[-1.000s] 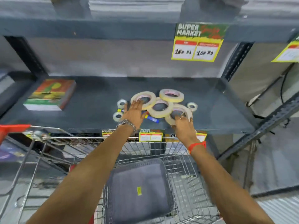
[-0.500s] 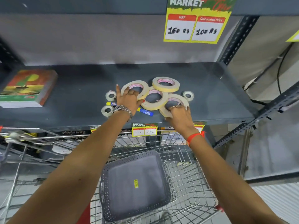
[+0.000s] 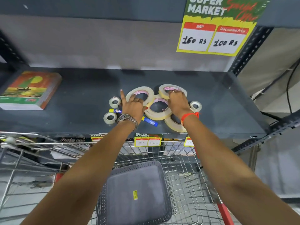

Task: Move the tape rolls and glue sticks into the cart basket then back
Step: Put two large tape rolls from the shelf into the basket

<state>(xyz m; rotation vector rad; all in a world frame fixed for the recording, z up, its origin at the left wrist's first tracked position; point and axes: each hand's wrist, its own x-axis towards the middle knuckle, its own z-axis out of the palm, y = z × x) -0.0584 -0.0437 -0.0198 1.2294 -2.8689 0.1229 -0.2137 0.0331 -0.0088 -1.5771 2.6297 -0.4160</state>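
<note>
Head view: both hands are seen over the tape rolls on the shelf (image 3: 211, 98), with the cart basket (image 3: 186, 184) at 6 o'clock below.
Left grip: the left hand (image 3: 132, 105) has fingers hooked into the back-left roll (image 3: 129, 95), forefinger raised.
Right grip: the right hand (image 3: 177, 101) is curled on the back-right roll (image 3: 162, 90).
Nearer items: the glue sticks (image 3: 150, 121) lie flat at 6 o'clock of the left hand.
Judged move: both rolls are to be lifted toward 6 o'clock.
</note>
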